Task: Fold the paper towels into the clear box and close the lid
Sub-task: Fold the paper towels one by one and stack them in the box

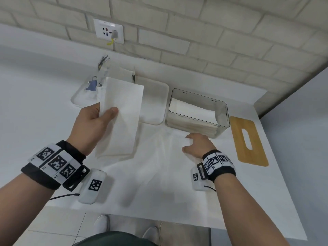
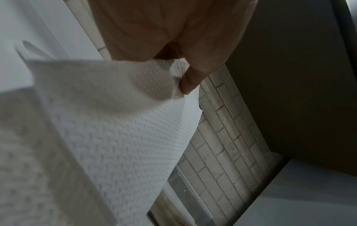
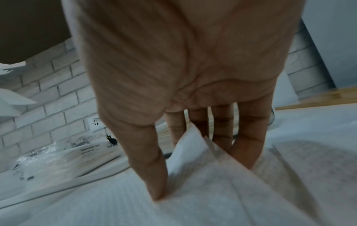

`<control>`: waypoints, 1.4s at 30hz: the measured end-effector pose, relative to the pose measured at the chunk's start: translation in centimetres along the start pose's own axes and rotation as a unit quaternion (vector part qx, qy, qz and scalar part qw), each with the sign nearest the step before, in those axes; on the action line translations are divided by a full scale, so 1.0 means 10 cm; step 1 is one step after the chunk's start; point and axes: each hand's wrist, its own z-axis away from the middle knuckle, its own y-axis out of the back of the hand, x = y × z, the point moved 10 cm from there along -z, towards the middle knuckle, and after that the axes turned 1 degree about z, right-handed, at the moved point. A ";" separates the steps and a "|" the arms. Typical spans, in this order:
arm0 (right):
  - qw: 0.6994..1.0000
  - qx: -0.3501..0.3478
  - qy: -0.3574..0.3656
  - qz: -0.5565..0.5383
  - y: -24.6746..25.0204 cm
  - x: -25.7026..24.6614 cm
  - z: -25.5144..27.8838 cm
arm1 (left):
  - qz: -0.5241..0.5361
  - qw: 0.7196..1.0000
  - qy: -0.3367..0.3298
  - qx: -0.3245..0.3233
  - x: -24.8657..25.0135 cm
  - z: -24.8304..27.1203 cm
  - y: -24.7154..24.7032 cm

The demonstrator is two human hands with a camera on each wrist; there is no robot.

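Note:
My left hand (image 1: 98,115) holds a folded white paper towel (image 1: 120,118) up above the table, thumb on top; in the left wrist view the thumb (image 2: 190,82) pinches the embossed towel (image 2: 115,122) at its edge. My right hand (image 1: 192,144) is down on a second paper towel (image 1: 159,166) spread on the table, just in front of the clear box (image 1: 225,110). In the right wrist view the thumb (image 3: 154,183) and fingers pinch a raised fold of that towel (image 3: 212,198). The box stands open with a stack of folded towels (image 1: 191,109) inside.
The wooden lid (image 1: 248,141) with its slot lies flat right of the box, near the table's right edge. An opened plastic pack of paper towels (image 1: 154,102) lies left of the box by the brick wall (image 1: 195,41). A wall socket (image 1: 108,31) is behind.

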 end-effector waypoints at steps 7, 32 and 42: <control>0.999 0.023 0.025 -0.025 0.06 -0.05 -0.06 | -0.011 1.000 0.011 -0.001 -0.06 0.00 0.03; 0.805 0.045 0.254 -0.534 1.30 -0.86 0.82 | 0.023 0.990 0.056 -0.127 -0.09 -0.04 -0.79; 0.832 0.090 0.178 -0.519 1.01 -0.96 0.54 | 0.204 0.944 0.128 -0.226 -0.14 0.18 -1.22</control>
